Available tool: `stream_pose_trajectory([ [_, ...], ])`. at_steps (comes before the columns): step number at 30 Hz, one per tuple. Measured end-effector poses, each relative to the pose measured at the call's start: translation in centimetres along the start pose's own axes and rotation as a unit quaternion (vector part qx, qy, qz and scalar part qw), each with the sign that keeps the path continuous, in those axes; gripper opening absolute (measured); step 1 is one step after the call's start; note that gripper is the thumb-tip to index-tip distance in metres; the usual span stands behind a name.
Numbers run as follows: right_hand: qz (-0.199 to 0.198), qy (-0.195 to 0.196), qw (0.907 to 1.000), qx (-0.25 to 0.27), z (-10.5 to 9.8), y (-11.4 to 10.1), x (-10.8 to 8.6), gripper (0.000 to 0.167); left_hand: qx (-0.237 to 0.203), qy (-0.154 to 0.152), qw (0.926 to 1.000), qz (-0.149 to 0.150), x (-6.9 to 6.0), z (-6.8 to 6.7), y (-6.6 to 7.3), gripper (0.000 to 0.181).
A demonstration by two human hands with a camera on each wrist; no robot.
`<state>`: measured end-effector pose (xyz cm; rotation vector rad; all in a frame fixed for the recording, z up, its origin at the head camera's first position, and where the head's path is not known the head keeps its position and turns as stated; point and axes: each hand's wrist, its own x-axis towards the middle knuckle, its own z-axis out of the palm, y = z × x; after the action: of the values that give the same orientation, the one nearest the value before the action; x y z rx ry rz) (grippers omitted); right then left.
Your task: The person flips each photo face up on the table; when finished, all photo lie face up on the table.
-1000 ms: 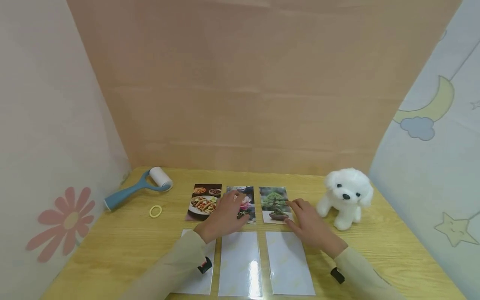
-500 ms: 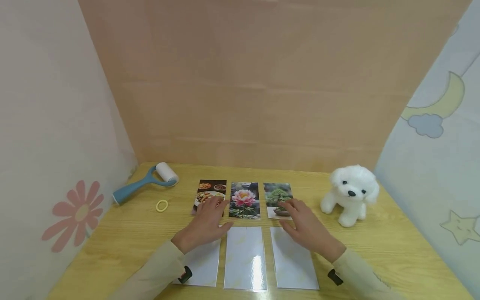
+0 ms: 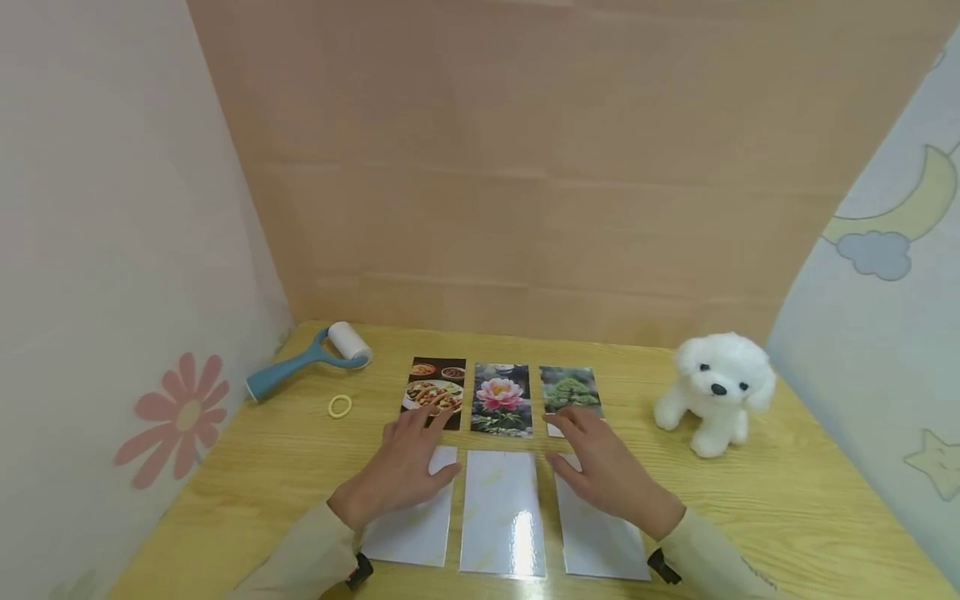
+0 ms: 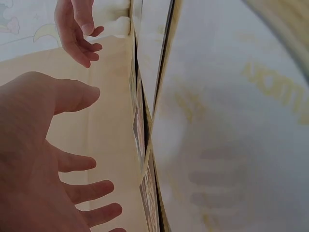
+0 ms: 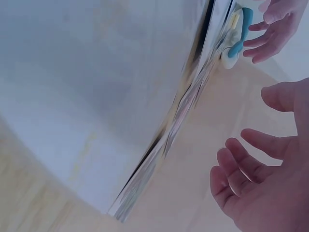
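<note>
My left hand [image 3: 401, 467], fingers spread, is over the left white card [image 3: 414, 533], its fingertips at the lower edge of the food picture [image 3: 435, 393]. Over the right white card [image 3: 600, 537] is my right hand [image 3: 611, 471], fingers relaxed, partly covering the bonsai picture [image 3: 570, 387]. Between the hands lie the pink flower picture [image 3: 501, 400] and the middle white card [image 3: 501, 512]. In the left wrist view the left hand [image 4: 53, 159] holds nothing and shows a gap from the cards; the right hand [image 5: 265, 169] in its wrist view is likewise empty above them.
A blue-handled roller [image 3: 303, 360] and a yellow ring [image 3: 340, 397] lie at the back left of the wooden table [image 3: 225, 517]. At the right stands a white plush dog [image 3: 716, 392]. Fabric walls enclose the back and sides.
My left hand has moved left and nearer to me, uncovering the flower picture. The right hand has drawn slightly nearer to me. The head view has shifted, moving the scene rightward.
</note>
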<state>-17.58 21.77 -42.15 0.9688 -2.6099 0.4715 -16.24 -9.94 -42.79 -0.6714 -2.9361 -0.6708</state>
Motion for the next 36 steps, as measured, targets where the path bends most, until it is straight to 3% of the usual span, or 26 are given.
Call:
stream_pose_trajectory([
  [12, -0.032, 0.009, 0.9994, 0.005, 1.1, -1.4, 0.0, 0.047, 0.015, -0.010, 0.9993, -0.033, -2.3, -0.3, 0.2, 0.073],
  [20, -0.022, -0.043, 0.9986, 0.023, 1.2, -3.2, 0.0, 0.049, 0.015, -0.009, 0.9989, -0.045, -3.8, -0.3, 0.4, 0.074],
  [25, -0.032, -0.039, 0.9983, 0.031, 1.5, -4.2, 0.0, 0.046, 0.012, -0.006, 0.9986, -0.051, -4.4, -0.2, 0.5, 0.074],
  [36, -0.043, -0.079, 0.9955, 0.030, 2.6, -6.6, 0.2, 0.048, 0.019, -0.015, 0.9938, -0.108, -6.4, -0.3, 0.1, 0.075],
])
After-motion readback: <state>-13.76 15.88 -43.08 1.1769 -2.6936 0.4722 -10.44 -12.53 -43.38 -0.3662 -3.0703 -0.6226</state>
